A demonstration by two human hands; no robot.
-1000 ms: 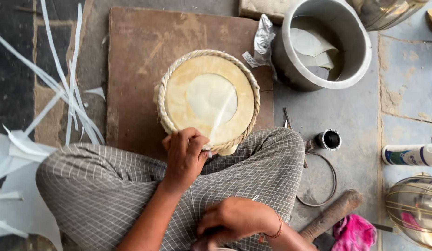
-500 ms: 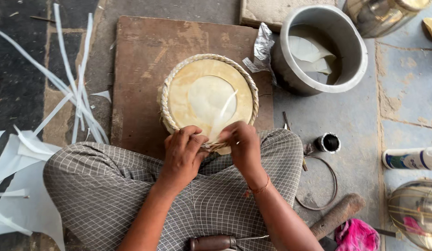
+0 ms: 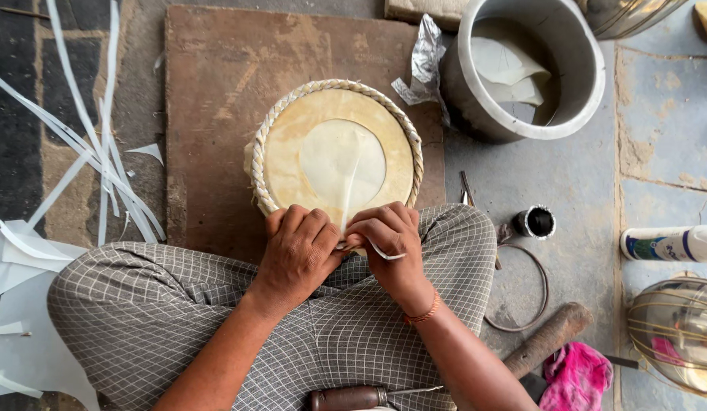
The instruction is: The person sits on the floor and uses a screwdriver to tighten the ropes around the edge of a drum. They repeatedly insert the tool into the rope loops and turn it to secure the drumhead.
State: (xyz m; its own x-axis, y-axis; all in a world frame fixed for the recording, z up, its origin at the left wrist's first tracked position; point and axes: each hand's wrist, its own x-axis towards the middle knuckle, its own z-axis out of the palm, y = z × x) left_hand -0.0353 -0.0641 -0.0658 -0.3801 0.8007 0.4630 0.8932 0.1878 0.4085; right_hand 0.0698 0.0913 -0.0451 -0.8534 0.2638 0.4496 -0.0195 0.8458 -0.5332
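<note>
A round drum head (image 3: 336, 148) with a tan skin, a paler centre disc and a braided rim stands on a brown board (image 3: 216, 84) in front of my crossed legs. My left hand (image 3: 296, 251) presses on the near rim with fingers curled. My right hand (image 3: 391, 242) sits beside it and pinches a thin pale strip (image 3: 352, 190) that runs up across the skin. The two hands touch at the rim's near edge.
A grey metal pot (image 3: 532, 68) holding pale skin pieces stands at the back right, foil (image 3: 423, 65) beside it. Long white strips (image 3: 87, 152) lie left. A small black pot (image 3: 536, 221), wire ring (image 3: 530, 293), wooden handle (image 3: 547, 339), pink cloth (image 3: 578, 377), white tube (image 3: 669, 245), awl (image 3: 353, 397).
My right hand came up from my lap to the near rim and took hold of the pale strip. My left hand stayed on the rim. The view shifted slightly.
</note>
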